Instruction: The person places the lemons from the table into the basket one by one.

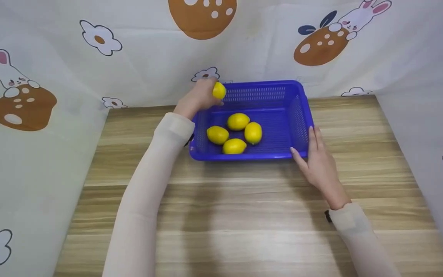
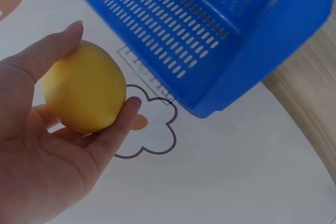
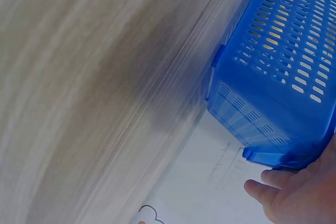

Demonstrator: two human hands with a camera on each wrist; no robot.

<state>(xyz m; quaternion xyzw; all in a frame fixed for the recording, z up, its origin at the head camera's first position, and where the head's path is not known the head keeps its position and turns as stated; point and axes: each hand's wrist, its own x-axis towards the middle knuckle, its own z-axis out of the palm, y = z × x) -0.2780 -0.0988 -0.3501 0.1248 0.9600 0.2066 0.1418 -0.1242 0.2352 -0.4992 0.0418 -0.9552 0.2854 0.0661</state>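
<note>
My left hand (image 1: 203,95) is over the far left corner of a blue plastic basket (image 1: 244,157). It grips a yellow lemon (image 1: 219,90), with thumb and fingers wrapped about the fruit in the left wrist view (image 2: 84,86). Inside the basket, toward its left half, lie several more lemons (image 1: 238,121) close together. At the near right corner, my right hand (image 1: 321,167) rests on the basket with straight fingers along the outer right side and the thumb at the front rim. The right wrist view shows only part of that hand (image 3: 304,195), beside the slotted wall.
The basket stands on a wood-grain tabletop (image 1: 244,223), near its back edge. A pale cloth (image 1: 260,42) printed with rabbits, flowers and brown fruit hangs behind and along both sides.
</note>
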